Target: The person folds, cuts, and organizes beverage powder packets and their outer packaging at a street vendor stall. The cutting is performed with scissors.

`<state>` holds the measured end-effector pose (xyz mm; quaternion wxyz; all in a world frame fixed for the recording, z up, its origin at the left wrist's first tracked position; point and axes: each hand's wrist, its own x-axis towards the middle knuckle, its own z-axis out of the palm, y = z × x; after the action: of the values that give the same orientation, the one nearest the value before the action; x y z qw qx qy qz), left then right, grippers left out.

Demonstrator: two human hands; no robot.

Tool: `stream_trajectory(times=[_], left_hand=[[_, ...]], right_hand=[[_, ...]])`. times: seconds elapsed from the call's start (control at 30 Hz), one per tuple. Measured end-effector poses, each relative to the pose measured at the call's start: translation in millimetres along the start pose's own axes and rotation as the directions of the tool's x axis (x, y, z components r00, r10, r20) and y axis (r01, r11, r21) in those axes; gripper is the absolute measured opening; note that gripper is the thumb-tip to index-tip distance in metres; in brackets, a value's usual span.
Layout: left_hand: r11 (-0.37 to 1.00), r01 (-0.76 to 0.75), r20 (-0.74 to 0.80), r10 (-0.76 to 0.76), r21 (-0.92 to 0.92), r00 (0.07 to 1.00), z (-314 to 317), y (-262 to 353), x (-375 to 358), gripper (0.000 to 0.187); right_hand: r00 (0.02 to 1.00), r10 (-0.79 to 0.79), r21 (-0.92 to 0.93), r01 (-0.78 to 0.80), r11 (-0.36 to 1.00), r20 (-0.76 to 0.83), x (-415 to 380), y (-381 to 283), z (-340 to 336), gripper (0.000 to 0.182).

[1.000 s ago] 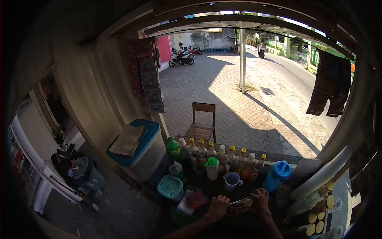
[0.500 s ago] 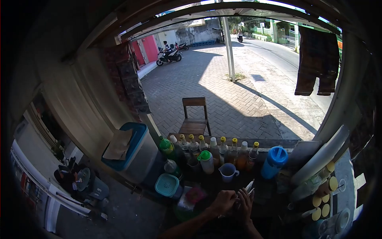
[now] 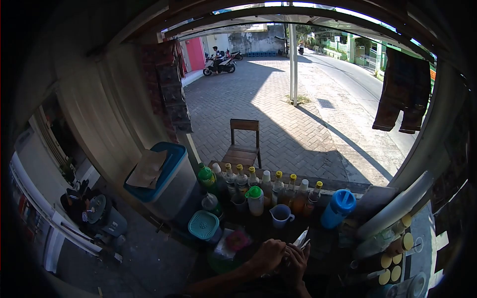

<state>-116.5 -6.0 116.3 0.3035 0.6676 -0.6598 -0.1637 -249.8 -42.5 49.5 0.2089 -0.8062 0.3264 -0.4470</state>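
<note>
My left hand (image 3: pixel 270 253) is closed, its fingers pressed against my right hand low in the middle of the view. Anything inside its grip is hidden. My right hand (image 3: pixel 296 262) wraps around a pale, shiny, pointed thing (image 3: pixel 301 239) that sticks up past the fingers; it is too small and dark to name. Just beyond the hands stands a light plastic measuring jug (image 3: pixel 281 216). Left of them lies a pink item (image 3: pixel 237 240) on clear plastic. A teal basket (image 3: pixel 204 224) sits further left.
Bottles with yellow and white caps (image 3: pixel 252 178) line the counter's far edge, with a green-capped bottle (image 3: pixel 255 200) before them. A blue pitcher (image 3: pixel 339 208) and lidded jars (image 3: pixel 407 242) stand right. A large blue-lidded bin (image 3: pixel 171 191) stands left; a wooden chair (image 3: pixel 244 141) is outside.
The whole view has tilted and shifted slightly. My hands remain together around the pale thing, appearing a little further left. The distant motorbike on the road is now partly behind the pole.
</note>
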Motion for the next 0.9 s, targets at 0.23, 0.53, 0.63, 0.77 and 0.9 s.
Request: stream_trajectory(times=[0.23, 0.53, 0.63, 0.77, 0.9], left_hand=[[0.994, 0.080, -0.159, -0.091, -0.073, 0.983, -7, 19, 0, 0.017], [0.988, 0.107, 0.001, -0.107, -0.111, 0.994, -45, 23, 5, 0.019], [0.907, -0.151, -0.082, 0.128, -0.394, 0.988, -47, 15, -4, 0.036], [0.861, -0.354, -0.238, 0.281, -0.365, 0.930, -26, 5, -18, 0.064], [0.813, -0.316, -0.265, 0.207, -0.489, 0.942, -37, 15, -19, 0.066]], right_hand=[[0.993, -0.078, -0.131, 0.066, 0.989, -0.090, 9, -12, -5, 0.010], [0.984, -0.161, -0.052, 0.158, 0.986, -0.075, 33, -28, -14, 0.014], [0.983, -0.123, 0.055, 0.132, 0.990, -0.136, 41, -33, -26, 0.018], [0.989, -0.064, 0.123, 0.048, 0.991, 0.132, 47, -52, -48, 0.024], [0.982, -0.095, 0.126, 0.075, 0.989, 0.166, 61, -65, -61, 0.027]])
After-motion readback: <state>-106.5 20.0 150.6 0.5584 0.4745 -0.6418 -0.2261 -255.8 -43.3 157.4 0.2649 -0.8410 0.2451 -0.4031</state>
